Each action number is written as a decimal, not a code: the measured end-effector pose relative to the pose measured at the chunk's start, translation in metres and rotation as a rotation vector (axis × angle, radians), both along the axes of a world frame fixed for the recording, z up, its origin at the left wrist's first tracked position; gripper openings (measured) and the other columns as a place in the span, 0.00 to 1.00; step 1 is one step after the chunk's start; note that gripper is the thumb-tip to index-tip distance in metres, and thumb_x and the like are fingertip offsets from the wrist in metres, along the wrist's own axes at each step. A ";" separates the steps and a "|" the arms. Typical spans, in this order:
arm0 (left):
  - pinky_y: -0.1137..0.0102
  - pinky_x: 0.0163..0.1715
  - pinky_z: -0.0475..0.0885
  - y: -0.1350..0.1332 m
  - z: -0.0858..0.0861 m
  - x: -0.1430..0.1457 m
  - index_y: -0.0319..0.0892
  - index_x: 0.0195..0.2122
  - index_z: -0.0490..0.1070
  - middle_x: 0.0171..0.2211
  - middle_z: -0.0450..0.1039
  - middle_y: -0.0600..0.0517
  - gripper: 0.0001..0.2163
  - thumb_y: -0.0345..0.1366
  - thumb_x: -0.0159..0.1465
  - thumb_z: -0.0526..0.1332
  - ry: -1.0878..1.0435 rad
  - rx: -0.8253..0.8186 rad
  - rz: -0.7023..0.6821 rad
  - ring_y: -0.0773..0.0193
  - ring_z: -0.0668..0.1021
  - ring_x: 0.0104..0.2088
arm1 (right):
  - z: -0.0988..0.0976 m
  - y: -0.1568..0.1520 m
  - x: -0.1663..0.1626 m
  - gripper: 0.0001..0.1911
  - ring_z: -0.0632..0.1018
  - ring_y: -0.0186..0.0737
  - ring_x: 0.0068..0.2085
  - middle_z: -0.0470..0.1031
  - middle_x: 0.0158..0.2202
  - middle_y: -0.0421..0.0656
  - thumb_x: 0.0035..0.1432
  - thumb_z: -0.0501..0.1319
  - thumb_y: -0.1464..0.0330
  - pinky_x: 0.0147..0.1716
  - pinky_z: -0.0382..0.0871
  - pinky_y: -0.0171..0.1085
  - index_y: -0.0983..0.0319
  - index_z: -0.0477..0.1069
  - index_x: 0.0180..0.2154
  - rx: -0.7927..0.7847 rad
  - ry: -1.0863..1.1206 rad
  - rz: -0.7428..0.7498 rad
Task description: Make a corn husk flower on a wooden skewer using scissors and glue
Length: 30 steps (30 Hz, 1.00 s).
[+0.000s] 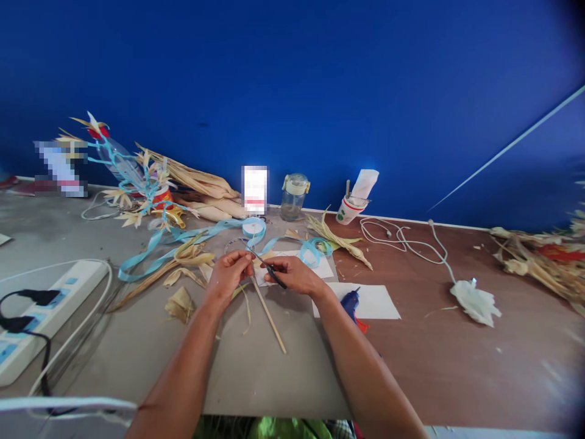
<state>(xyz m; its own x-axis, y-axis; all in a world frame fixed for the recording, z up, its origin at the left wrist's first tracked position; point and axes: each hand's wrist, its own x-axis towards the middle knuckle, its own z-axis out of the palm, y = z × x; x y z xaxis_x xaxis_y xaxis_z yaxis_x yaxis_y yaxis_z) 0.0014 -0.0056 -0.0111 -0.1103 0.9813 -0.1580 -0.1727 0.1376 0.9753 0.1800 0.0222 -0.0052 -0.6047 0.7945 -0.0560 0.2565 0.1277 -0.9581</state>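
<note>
My left hand (232, 272) is closed in a pinch at the upper end of a thin wooden stick (269, 314), which slants down toward me. My right hand (295, 274) grips dark-handled scissors (275, 277), their thin blades pointing up and left, close to my left fingertips. Just beyond the hands, light blue ribbon (150, 259) trails from a roll (254, 227), and another coil (315, 251) rests on white paper. Dried corn husk (180, 305) lies left of my left wrist. A blue glue gun (351, 302) lies on a white sheet (381, 303) beside my right forearm.
A white power strip (68, 296) with black plugs occupies the left side. Along the blue wall stand a blue-ribboned husk decoration (148, 186), a lidded clear jar (295, 198) and a white cup (351, 210). White cable (418, 257) and crumpled tissue (476, 302) lie to the right.
</note>
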 end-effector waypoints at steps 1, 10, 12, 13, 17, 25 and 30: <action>0.76 0.21 0.56 0.000 0.001 0.000 0.38 0.27 0.73 0.16 0.67 0.56 0.10 0.41 0.51 0.65 0.003 0.002 -0.005 0.73 0.65 0.19 | 0.000 0.000 0.001 0.19 0.73 0.36 0.33 0.76 0.34 0.41 0.50 0.62 0.63 0.34 0.65 0.32 0.64 0.76 0.44 0.001 -0.005 0.000; 0.76 0.19 0.55 0.001 0.001 0.000 0.38 0.28 0.74 0.16 0.67 0.55 0.11 0.42 0.50 0.66 0.011 -0.011 -0.016 0.72 0.65 0.18 | -0.005 0.003 0.003 0.16 0.72 0.35 0.32 0.76 0.33 0.41 0.50 0.62 0.64 0.32 0.64 0.31 0.65 0.77 0.40 0.009 -0.029 -0.025; 0.76 0.19 0.55 0.001 0.001 0.000 0.38 0.28 0.74 0.16 0.67 0.55 0.13 0.43 0.49 0.66 0.003 -0.010 -0.007 0.72 0.65 0.17 | -0.005 0.003 0.003 0.16 0.72 0.34 0.31 0.75 0.31 0.41 0.49 0.62 0.65 0.32 0.65 0.31 0.65 0.77 0.40 0.011 -0.042 -0.047; 0.76 0.19 0.55 0.002 0.001 0.000 0.38 0.27 0.74 0.16 0.67 0.55 0.13 0.44 0.49 0.66 0.002 -0.011 -0.007 0.72 0.65 0.17 | -0.006 0.004 0.003 0.16 0.71 0.34 0.30 0.75 0.31 0.41 0.49 0.62 0.65 0.32 0.65 0.31 0.65 0.77 0.40 0.014 -0.050 -0.056; 0.76 0.19 0.56 0.002 0.001 -0.001 0.38 0.26 0.73 0.16 0.67 0.55 0.13 0.44 0.48 0.67 0.002 -0.028 -0.019 0.72 0.65 0.17 | -0.008 0.005 0.005 0.16 0.72 0.34 0.30 0.75 0.32 0.41 0.49 0.62 0.64 0.33 0.65 0.32 0.65 0.77 0.40 0.027 -0.045 -0.065; 0.77 0.19 0.55 0.001 0.005 0.000 0.38 0.26 0.72 0.15 0.66 0.57 0.14 0.45 0.48 0.67 -0.017 -0.052 -0.007 0.73 0.64 0.17 | 0.002 0.003 0.006 0.18 0.73 0.36 0.33 0.76 0.35 0.43 0.47 0.63 0.64 0.32 0.65 0.32 0.66 0.77 0.40 -0.068 0.017 -0.085; 0.77 0.18 0.54 0.000 0.006 0.000 0.38 0.26 0.72 0.15 0.65 0.56 0.13 0.44 0.48 0.67 -0.026 -0.044 -0.001 0.73 0.64 0.17 | 0.007 0.002 0.008 0.18 0.69 0.31 0.27 0.73 0.28 0.41 0.46 0.64 0.66 0.27 0.62 0.30 0.67 0.76 0.40 -0.118 -0.015 -0.041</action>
